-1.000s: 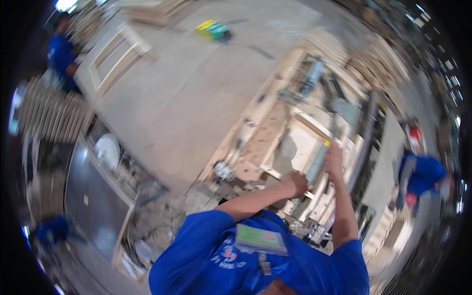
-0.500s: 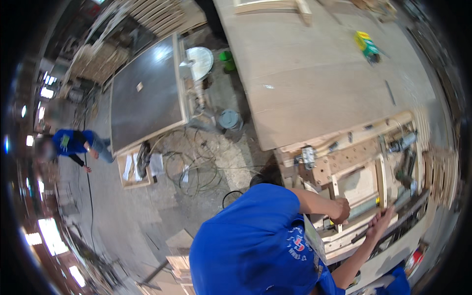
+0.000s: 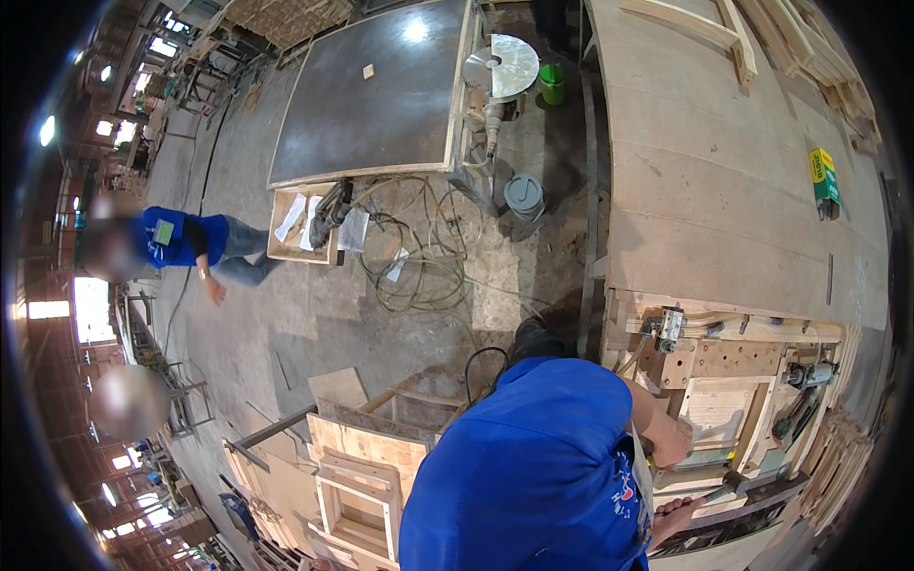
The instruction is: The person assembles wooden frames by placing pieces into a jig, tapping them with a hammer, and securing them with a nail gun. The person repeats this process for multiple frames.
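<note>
Both hands at a wooden frame in a clamping jig

The wooden frame (image 3: 721,419) lay in the jig on the surface (image 3: 724,219). The left hand (image 3: 672,443) was clenched at its edge; the right hand (image 3: 674,519) held a dark handle (image 3: 725,486) in its grip.

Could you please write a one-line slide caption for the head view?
Left hand and right hand rest on a wooden frame clamped in a workshop jig.

Just one head cam here, fisheye, looking steeply down over the person's blue shirt (image 3: 533,476). It faces the workbench (image 3: 724,219) and the floor (image 3: 381,314) beside it, with the bench's near edge closest.
</note>
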Available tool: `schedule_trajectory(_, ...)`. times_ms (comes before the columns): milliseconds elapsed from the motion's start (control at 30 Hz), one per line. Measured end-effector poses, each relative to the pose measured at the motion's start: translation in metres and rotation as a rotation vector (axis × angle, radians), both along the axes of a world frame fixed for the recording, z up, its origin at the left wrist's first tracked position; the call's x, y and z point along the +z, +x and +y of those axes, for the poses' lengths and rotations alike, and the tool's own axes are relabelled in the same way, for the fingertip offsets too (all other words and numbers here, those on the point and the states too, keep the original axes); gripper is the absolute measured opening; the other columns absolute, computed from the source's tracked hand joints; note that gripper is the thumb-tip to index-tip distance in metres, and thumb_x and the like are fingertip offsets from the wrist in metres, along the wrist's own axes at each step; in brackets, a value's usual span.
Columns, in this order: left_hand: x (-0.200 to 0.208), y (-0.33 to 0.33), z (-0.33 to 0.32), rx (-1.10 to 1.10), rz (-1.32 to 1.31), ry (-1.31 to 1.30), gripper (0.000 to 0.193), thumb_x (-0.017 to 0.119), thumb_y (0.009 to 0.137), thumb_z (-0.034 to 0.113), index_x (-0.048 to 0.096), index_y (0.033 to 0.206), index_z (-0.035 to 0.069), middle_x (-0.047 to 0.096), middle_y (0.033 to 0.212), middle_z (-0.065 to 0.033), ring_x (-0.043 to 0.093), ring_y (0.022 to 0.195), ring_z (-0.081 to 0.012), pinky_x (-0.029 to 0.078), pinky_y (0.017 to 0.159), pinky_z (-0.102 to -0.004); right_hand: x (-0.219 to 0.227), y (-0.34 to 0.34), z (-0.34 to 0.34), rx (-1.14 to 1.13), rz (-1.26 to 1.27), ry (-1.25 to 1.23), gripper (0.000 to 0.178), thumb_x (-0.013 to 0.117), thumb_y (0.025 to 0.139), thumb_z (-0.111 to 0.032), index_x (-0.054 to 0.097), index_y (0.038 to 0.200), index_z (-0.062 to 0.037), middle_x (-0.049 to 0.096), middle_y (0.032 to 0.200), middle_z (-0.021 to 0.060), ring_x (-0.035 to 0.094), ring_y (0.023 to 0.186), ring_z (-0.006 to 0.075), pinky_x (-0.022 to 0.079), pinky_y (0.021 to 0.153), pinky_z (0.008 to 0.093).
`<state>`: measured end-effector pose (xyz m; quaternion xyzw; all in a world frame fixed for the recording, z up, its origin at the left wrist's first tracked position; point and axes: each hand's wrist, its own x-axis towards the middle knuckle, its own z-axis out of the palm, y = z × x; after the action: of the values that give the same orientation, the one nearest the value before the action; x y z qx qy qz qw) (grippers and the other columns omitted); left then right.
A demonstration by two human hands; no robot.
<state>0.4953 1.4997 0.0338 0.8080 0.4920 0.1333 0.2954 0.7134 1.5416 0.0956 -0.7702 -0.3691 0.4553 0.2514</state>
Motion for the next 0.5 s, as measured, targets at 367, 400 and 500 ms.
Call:
schedule_trajectory(367, 0.004, 0.000, 0.001, -0.014, 0.055, 0.026, 0.046, 0.057, 0.099, 0.044, 0.086, 0.099, 0.008, 0.082, 0.102, -0.0131, 0.078, 0.102, -0.0312, 0.059, 0.091, -0.0475, -0.017, -0.010, -0.005, 0.094, 0.053, -0.146, 0.043, 0.053, 0.111, -0.055, 0.049, 0.092, -0.0167, 0.040, 0.067, -0.0056, 0.036, 0.049, 0.0070, 0.030, 0.043, 0.0259)
schedule_trajectory(400, 0.003, 0.000, -0.001, -0.027, 0.066, 0.024, 0.047, 0.056, 0.100, 0.045, 0.086, 0.099, 0.008, 0.082, 0.103, -0.0132, 0.078, 0.102, -0.0312, 0.059, 0.091, -0.0474, -0.018, -0.014, -0.009, 0.107, 0.038, -0.148, 0.042, 0.053, 0.111, -0.054, 0.049, 0.093, -0.0167, 0.040, 0.068, -0.0057, 0.036, 0.050, 0.0068, 0.030, 0.044, 0.0255)
schedule_trajectory(500, 0.004, 0.005, 0.001, -0.005, 0.092, -0.009, 0.049, 0.055, 0.101, 0.045, 0.086, 0.099, 0.008, 0.082, 0.103, -0.0132, 0.078, 0.102, -0.0317, 0.059, 0.090, -0.0478, -0.020, -0.018, -0.008, 0.143, 0.031, -0.148, 0.040, 0.055, 0.111, -0.052, 0.050, 0.093, -0.0170, 0.041, 0.070, -0.0064, 0.037, 0.053, 0.0063, 0.031, 0.046, 0.0245)
